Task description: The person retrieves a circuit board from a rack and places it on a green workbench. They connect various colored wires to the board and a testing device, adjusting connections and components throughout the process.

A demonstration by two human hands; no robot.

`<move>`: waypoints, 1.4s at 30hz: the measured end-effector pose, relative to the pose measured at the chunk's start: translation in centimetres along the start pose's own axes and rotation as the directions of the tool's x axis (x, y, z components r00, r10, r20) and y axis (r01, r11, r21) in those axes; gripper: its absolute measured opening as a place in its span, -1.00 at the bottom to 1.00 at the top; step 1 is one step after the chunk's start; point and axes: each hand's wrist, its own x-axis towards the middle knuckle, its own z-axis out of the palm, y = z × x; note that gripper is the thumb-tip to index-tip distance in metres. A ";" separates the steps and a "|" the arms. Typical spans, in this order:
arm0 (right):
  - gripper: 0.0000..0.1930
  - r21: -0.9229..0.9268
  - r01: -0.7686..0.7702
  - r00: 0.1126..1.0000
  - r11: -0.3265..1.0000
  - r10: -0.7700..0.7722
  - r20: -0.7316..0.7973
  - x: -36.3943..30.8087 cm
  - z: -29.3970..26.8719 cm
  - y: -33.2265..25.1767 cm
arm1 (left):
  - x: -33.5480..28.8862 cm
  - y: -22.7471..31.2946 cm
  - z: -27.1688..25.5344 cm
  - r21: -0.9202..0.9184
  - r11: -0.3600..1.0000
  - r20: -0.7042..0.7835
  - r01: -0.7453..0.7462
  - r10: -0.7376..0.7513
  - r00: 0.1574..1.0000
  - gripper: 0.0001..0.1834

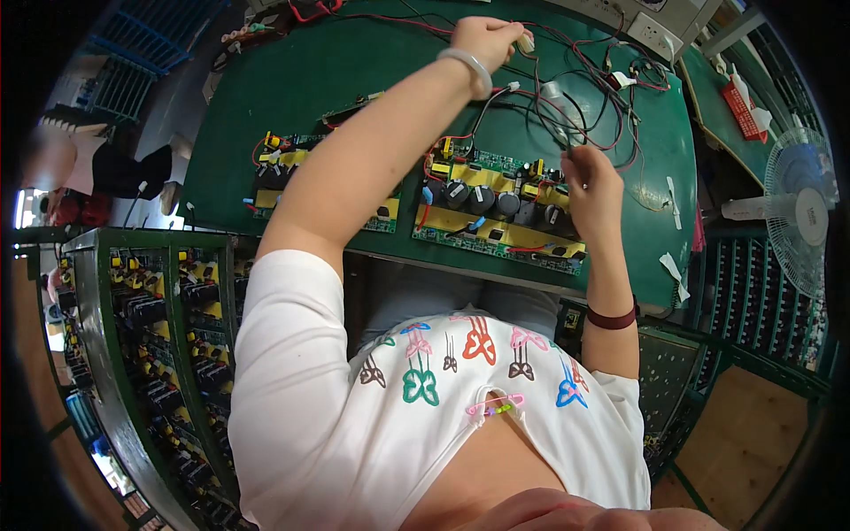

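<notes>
White shirt [297, 389] nearest us | our left hand [484, 40]: grip narrow, holding pale plug [527, 42] over tabletop's [266, 84] far side | our right hand [595, 188] seems to pinch dark wire [568, 146] near green board [498, 203] | we look busy sorting wires; next move likely wants gentle untangling

The table [390, 62] has a smooth, faintly glossy green top. The cables [481, 113] look plastic-coated, and the far connector [527, 42] is pale plastic. The rack [86, 292] at left is glossy painted metal; the fan [810, 219] at right, smooth plastic; the panel [744, 434] near right, matt wood; the shirt [292, 380], matt cloth.
</notes>
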 end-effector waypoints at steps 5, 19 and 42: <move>-0.64 0.142 -0.062 0.986 0.988 0.083 -0.146 2.6 -1.2 3.0 | -1.0 1.5 -0.7 0.256 0.962 0.226 0.097 -0.157 0.961 -0.71; -0.68 0.386 0.036 0.894 0.922 -0.202 0.400 9.8 -0.8 -3.2 | -3.9 2.2 -0.5 -0.044 0.955 0.337 0.292 -0.261 0.905 -0.70; -0.61 0.823 -0.048 0.998 0.566 -0.001 0.059 8.9 -1.0 -3.3 | -7.5 1.3 -1.6 0.229 0.938 0.358 -0.262 0.169 0.918 -0.69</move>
